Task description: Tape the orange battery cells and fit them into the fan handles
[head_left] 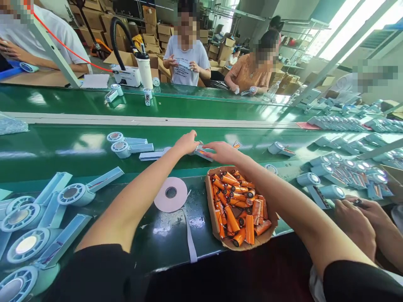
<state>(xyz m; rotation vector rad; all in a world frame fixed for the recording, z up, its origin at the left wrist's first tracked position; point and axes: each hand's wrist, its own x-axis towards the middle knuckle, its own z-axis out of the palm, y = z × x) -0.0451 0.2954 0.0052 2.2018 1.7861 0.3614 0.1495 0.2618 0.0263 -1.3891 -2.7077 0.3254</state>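
Observation:
Over the green belt, both my arms reach out to a light-blue handheld fan body (204, 154) with an open handle. My left hand (187, 143) is closed at its head end, which the fingers mostly cover. From the other side, my right hand (223, 152) has fingers and thumb at the handle; part of that contact is hidden. More fan bodies lie left of my left hand, including a pale handle piece (151, 156) and a round-headed fan (121, 149). Orange wires (236, 145) show just beyond my right hand.
Below my hands are a cardboard tray (209, 197) of orange wrapped battery cells (232, 219) and a white tape roll (162, 200). Fan bodies (74, 194) crowd the left; more (346, 167) line the right. A co-worker's hands (359, 222) are close at right. People sit across the belt.

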